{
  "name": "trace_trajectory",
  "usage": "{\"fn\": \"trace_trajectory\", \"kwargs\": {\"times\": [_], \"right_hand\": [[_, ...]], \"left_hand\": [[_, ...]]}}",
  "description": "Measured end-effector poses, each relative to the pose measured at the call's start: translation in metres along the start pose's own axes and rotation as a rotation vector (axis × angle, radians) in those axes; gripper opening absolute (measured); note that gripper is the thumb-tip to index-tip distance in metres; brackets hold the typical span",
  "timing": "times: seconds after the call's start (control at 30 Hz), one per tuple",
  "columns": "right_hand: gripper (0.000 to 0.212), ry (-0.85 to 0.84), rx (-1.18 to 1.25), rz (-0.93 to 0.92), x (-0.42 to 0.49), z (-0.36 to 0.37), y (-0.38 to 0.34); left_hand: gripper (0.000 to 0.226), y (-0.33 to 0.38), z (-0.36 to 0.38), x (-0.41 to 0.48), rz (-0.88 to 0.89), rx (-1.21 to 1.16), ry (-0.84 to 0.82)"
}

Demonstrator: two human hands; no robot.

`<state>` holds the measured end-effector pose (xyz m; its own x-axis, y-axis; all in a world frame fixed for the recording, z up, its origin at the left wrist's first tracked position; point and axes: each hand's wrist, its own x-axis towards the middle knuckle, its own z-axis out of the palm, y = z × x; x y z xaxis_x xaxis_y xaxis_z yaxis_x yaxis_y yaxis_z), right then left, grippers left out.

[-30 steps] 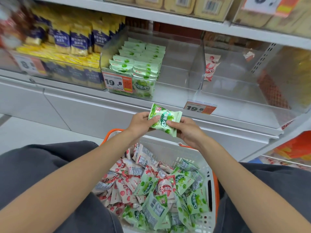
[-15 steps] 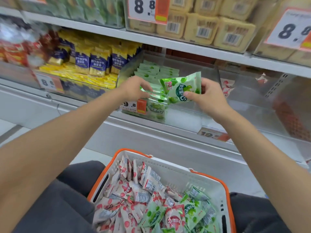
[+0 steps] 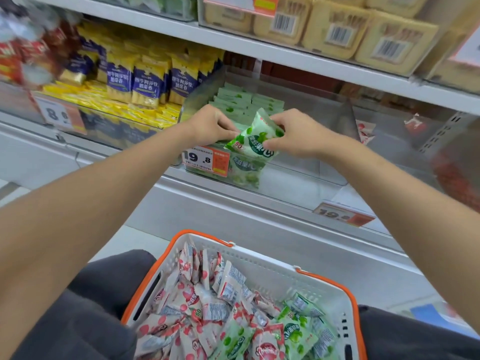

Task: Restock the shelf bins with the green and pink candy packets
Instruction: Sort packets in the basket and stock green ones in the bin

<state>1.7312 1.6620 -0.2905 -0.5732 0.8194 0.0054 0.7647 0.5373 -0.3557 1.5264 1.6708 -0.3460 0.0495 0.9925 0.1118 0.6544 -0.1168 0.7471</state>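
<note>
1. Left hand: extended to the middle shelf. My fingers are curled and pinch the left edge of one green candy packet.

2. Right hand: grips the right side of the same packet. The fingers are curled over its top edge and the thumb is pressed against its printed face.

3. Held packet: tilted, printed face toward me, directly above the front wall of the clear shelf bin. It is just in front of the stacked green packets that fill the left part of this bin. One further green packet stands upright against the inside of the front wall, beside the price tag marked 19.8.

4. Adjacent bin, right side: a few pink packets lie against its left wall.

5. Adjacent bin, left side: blue-and-yellow packs stand in rows.

6. Basket: white with an orange rim, positioned between my knees below the shelf. It holds loose pink candy packets mainly on the left and green ones mainly on the right.
</note>
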Motion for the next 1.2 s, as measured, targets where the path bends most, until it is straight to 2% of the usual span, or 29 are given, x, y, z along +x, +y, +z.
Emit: {"fn": "trace_trajectory", "kwargs": {"times": [0.1, 0.23, 0.43, 0.6, 0.67, 0.73, 0.83, 0.93, 1.0, 1.03, 1.13, 1.2], "right_hand": [[0.025, -0.052, 0.014, 0.023, 0.014, -0.004, -0.008], [0.044, -0.164, -0.152, -0.004, 0.028, -0.005, -0.017], [0.012, -0.252, -0.209, 0.038, 0.035, 0.001, -0.024], [0.015, -0.286, -0.208, 0.072, 0.043, 0.009, -0.023], [0.027, -0.283, -0.181, 0.089, 0.047, 0.016, -0.021], [0.039, -0.247, -0.153, 0.091, 0.047, 0.023, -0.018], [0.041, -0.141, -0.017, 0.113, 0.035, 0.032, -0.009], [0.031, 0.094, 0.261, 0.091, 0.017, 0.033, 0.006], [0.017, 0.311, 0.292, 0.085, 0.014, 0.024, 0.018], [0.017, 0.325, 0.267, 0.087, 0.016, 0.019, 0.023], [0.019, 0.064, 0.215, 0.086, 0.026, 0.01, 0.037], [0.02, -0.042, 0.183, 0.104, 0.034, 0.01, 0.039]], "left_hand": [[0.02, -0.002, 0.0, 0.002, -0.024, -0.009, 0.002], [0.021, 0.0, -0.003, 0.005, -0.069, -0.046, -0.051], [0.022, -0.001, 0.0, 0.009, -0.09, -0.065, -0.03], [0.023, -0.005, 0.001, 0.011, -0.098, -0.096, -0.028], [0.022, -0.005, 0.002, 0.01, -0.09, -0.077, -0.044], [0.021, -0.004, 0.0, 0.009, -0.066, -0.066, -0.016], [0.022, 0.006, -0.011, 0.004, 0.005, -0.135, 0.081], [0.023, 0.022, -0.022, -0.007, 0.051, -0.117, -0.037], [0.021, 0.03, -0.026, -0.015, 0.072, -0.034, -0.152], [0.022, 0.033, -0.026, -0.017, 0.082, 0.013, -0.201], [0.025, 0.038, -0.02, -0.013, 0.099, 0.125, -0.278], [0.028, 0.04, -0.012, -0.009, 0.107, 0.196, -0.301]]}}
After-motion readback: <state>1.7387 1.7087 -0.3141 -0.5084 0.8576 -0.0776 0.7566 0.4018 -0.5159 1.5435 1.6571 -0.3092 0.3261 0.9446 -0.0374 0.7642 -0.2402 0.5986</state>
